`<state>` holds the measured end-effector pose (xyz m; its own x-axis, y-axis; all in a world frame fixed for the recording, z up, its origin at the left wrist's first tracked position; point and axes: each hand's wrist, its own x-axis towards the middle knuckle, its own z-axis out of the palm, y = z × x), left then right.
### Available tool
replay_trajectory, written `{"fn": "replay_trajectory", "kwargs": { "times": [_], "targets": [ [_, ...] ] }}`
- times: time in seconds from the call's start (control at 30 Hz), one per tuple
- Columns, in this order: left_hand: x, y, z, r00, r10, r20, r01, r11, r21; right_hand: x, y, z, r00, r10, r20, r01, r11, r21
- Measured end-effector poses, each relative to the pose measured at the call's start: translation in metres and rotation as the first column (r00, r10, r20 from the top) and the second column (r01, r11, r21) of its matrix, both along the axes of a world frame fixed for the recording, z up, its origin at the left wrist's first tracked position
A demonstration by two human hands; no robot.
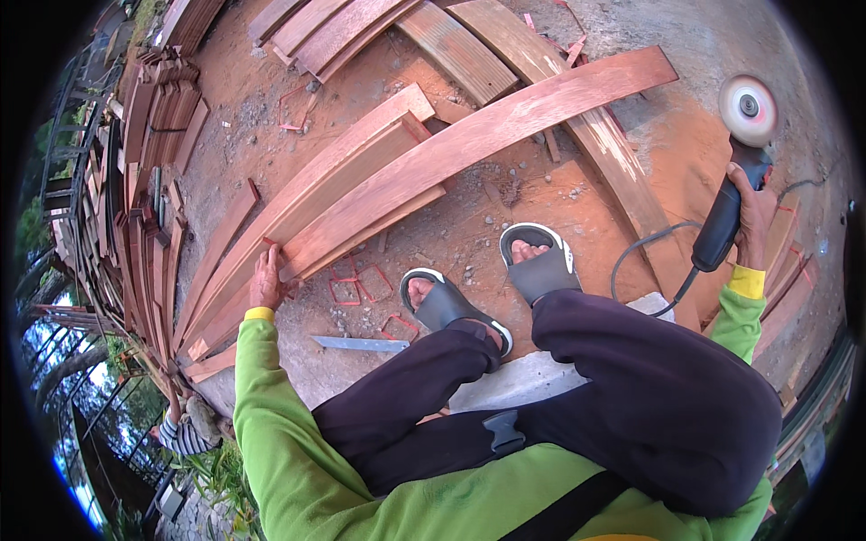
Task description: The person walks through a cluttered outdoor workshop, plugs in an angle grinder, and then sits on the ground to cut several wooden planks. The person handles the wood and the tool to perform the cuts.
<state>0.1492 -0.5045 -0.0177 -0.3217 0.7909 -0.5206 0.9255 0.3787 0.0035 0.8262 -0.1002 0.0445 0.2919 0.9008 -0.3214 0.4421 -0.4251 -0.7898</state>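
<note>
My right hand (754, 216) is wrapped round the dark body of an angle grinder (719, 221), held off to the right. Its round, pale disc (748, 110) points away from me and touches no wood. A black cord (651, 240) trails from the tool's rear end. My left hand (268, 281) grips the near end of a long reddish wooden plank (487, 135). That plank slants away to the far right, lying over other boards, with its far end across a weathered beam (622, 171). Beside it on the left lie more reddish planks (352, 149).
A flat metal blade (361, 343) lies on the ground near my left foot. Red strap loops (361, 282) and pebbles litter the soil. Stacked boards (167, 108) stand at the far left, others (334, 36) at the back. Another person (188, 431) is at the lower left.
</note>
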Motion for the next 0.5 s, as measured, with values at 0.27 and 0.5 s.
{"fn": "replay_trajectory", "kwargs": {
  "times": [0.27, 0.5],
  "targets": [
    [-0.010, 0.001, -0.002, 0.981, 0.153, 0.116, -0.151, 0.988, -0.031, 0.013, 0.006, -0.016, 1.000, -0.010, -0.016, 0.009, 0.999, -0.048],
    [0.001, -0.004, -0.005, 0.980, -0.173, -0.093, 0.169, 0.984, -0.054, 0.022, 0.008, -0.020, 0.999, -0.009, -0.046, 0.008, 0.999, -0.032]
  ]
}}
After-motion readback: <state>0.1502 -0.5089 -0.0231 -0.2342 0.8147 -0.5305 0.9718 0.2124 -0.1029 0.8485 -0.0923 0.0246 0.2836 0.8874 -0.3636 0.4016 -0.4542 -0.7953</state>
